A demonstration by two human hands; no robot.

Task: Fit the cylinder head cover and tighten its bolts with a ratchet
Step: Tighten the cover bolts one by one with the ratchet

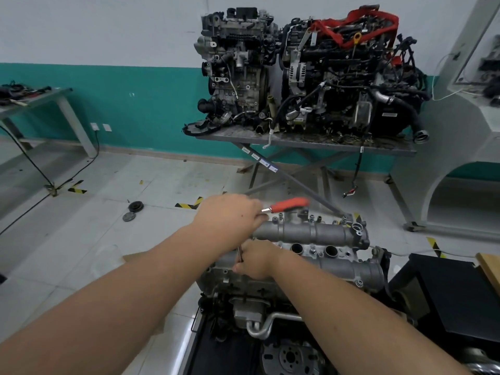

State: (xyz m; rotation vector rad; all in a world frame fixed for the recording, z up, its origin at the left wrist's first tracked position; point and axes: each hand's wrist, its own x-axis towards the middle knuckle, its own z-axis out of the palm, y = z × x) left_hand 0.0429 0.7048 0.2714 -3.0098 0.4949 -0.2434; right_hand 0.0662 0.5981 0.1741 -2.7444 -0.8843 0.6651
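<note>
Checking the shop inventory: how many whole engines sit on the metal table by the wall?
2: a grey engine on the table's left, and a darker one with red straps on its right. Others may be hidden.

Against the white and teal wall stands a metal surface [305, 143] on crossed legs, carrying two engines side by side: a grey engine [235, 66] on the left and a darker engine [349, 77] on the right, draped with red strapping [359, 25] and a yellow dipstick [356, 39]. A black hose [414, 120] hangs off its right end. On the tiled floor lie a black pulley [136, 206] and, just beside it, a grey disc [128, 216], with yellow-black tape marks [77, 188] nearby. At far left a second surface [40, 100] holds cluttered wiring. A black box [457, 296] sits at lower right.
</note>
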